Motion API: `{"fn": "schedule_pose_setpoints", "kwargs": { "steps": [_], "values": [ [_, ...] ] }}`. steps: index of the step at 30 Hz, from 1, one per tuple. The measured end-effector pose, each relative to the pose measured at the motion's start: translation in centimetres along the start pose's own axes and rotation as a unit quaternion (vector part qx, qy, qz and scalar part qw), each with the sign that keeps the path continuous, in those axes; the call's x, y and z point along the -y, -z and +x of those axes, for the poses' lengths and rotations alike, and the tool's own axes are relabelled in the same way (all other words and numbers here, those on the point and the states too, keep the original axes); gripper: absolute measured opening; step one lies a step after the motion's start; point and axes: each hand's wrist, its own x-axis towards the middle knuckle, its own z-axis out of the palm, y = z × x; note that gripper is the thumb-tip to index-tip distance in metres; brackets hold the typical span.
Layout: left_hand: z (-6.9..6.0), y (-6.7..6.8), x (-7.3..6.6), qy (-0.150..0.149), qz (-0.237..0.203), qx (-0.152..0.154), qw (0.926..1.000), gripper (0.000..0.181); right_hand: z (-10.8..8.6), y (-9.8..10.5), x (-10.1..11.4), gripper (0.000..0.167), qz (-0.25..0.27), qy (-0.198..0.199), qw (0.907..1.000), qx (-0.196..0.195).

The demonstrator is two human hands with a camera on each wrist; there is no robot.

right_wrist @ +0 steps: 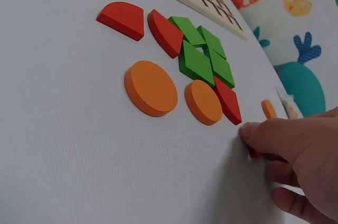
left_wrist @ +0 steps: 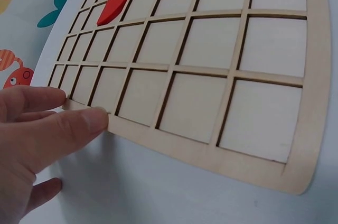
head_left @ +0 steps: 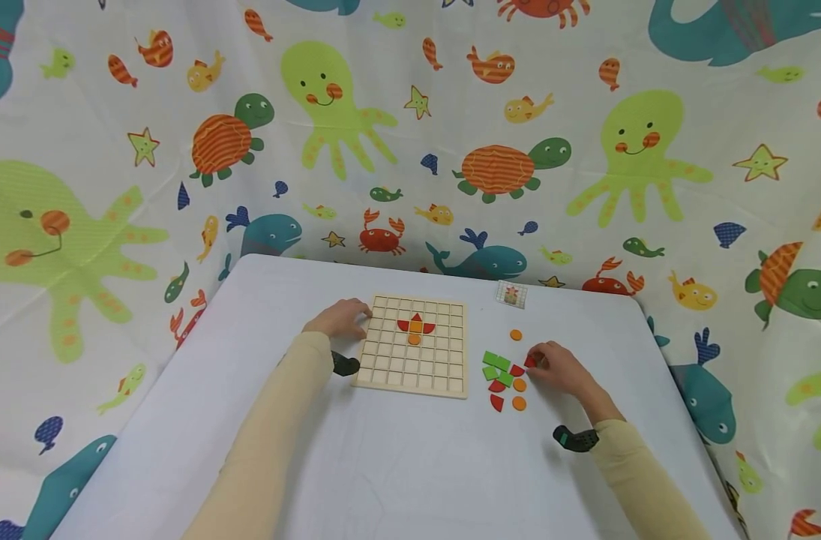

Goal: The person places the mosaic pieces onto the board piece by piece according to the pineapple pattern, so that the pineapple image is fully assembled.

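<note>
A wooden grid board (head_left: 410, 388) lies on the table. On its upper cells sit an orange square (head_left: 415, 328), an orange disc (head_left: 414, 340) and several red pieces. My left hand (head_left: 343, 319) rests at the board's left edge; in the left wrist view its thumb and forefinger (left_wrist: 45, 99) touch the wooden rim (left_wrist: 132, 131). To the right of the board, my right hand (head_left: 557, 366) pinches a red piece (head_left: 530, 361), mostly hidden by the fingers. In the right wrist view, a sliver of that red piece (right_wrist: 254, 153) shows below the thumb.
Between board and right hand lie green tiles (right_wrist: 196, 64), red quarter-circle pieces (right_wrist: 124, 19) and orange discs (right_wrist: 151, 87). Another orange disc (head_left: 516, 334) lies farther back. A small picture card (head_left: 512, 294) is near the table's far edge. A sea-animal curtain (head_left: 410, 135) hangs behind.
</note>
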Motion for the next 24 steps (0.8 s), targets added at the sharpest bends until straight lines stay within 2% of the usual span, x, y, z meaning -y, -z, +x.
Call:
{"fn": "schedule_pose_setpoints", "kwargs": {
  "steps": [3,17,20,24],
  "values": [
    [-0.1,0.0,-0.1,0.001,-0.003,-0.001,1.0,0.049,0.2,-0.4,0.0,0.029,0.002,-0.016,0.9998,-0.014],
    [0.0,-0.1,0.2,0.002,-0.002,-0.001,1.0,0.048,0.5,-1.4,0.2,0.03,0.029,-0.032,0.9965,-0.071],
    [0.0,-0.1,0.2,0.001,-0.003,-0.001,1.0,0.049,1.0,-1.3,0.7,0.031,0.033,-0.034,0.9956,-0.081],
    [-0.1,0.0,0.0,-0.002,0.0,-0.002,1.0,0.048,2.8,-1.5,2.8,0.033,0.049,-0.033,0.9953,-0.076]
  ]
}}
